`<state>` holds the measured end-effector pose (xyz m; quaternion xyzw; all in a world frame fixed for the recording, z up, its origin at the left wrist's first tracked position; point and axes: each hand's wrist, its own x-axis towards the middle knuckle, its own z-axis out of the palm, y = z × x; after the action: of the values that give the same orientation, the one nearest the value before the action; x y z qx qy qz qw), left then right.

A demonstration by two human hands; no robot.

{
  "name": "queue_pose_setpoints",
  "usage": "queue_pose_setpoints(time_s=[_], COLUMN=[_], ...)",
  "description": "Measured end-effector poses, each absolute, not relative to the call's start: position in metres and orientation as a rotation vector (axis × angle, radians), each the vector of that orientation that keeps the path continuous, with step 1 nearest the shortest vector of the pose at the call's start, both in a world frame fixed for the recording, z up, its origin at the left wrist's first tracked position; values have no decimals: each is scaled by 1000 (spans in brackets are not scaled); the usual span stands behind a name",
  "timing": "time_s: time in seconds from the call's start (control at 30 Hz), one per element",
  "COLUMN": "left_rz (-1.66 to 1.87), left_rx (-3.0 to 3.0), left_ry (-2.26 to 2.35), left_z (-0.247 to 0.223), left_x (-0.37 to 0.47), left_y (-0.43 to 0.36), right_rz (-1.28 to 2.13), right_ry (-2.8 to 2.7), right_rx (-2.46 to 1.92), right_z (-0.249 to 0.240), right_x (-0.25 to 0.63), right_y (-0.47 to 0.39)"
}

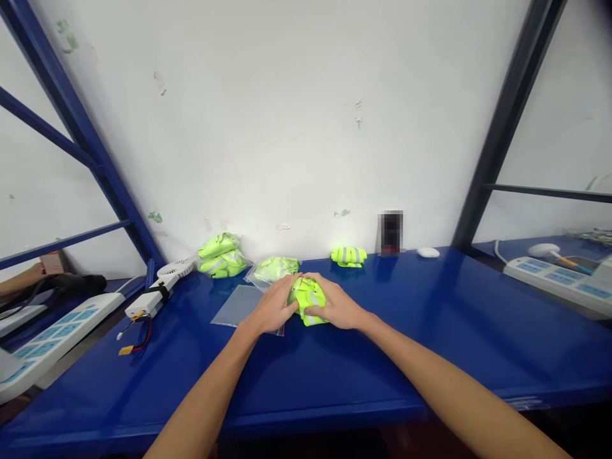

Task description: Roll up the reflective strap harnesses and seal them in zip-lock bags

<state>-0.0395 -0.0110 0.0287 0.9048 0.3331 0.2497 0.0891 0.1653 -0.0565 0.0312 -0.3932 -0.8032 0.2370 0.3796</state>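
A folded neon-yellow vest point(310, 299) with grey reflective strips lies at the middle of the blue table, between both hands. My left hand point(275, 305) grips its left side, where clear plastic shows at the edge. My right hand point(337, 305) holds its right side, with the thumb across the front. Flat clear plastic bags point(239, 307) lie left of and partly under my left hand. Just behind that hand sits a bagged yellow vest point(275, 268). Farther left, more bagged vests point(221, 256) are stacked against the wall. Another folded vest point(349, 256) rests unbagged at the back.
A white fan point(176, 266), a white battery box point(146, 303) and a cable with a yellow connector point(126, 350) are at the left. A pixelated dark object point(391, 234) leans on the wall beside a white case point(428, 252). Power strips point(557, 280) flank the table.
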Motion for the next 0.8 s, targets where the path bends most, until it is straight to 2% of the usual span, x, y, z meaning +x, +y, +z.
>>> queue_pose_setpoints(time_s=[0.2, 0.3, 0.5, 0.63, 0.8], left_rz=[656, 741, 980, 1071, 997], left_rx=[2845, 2984, 3161, 3190, 3193], left_ry=[1006, 1074, 1325, 1373, 1229], left_z=[41, 41, 36, 39, 38], left_x=[-43, -38, -28, -29, -29], left_y=[-23, -24, -19, -20, -18], right_rz=[974, 1177, 1572, 1659, 1676], right_ry=[-1827, -1565, -1213, -1156, -1038], right_rx=[-1072, -1086, -827, -757, -763], right_z=[44, 44, 42, 40, 43], right_x=[190, 195, 187, 181, 178], right_y=[-45, -38, -35, -37, -38])
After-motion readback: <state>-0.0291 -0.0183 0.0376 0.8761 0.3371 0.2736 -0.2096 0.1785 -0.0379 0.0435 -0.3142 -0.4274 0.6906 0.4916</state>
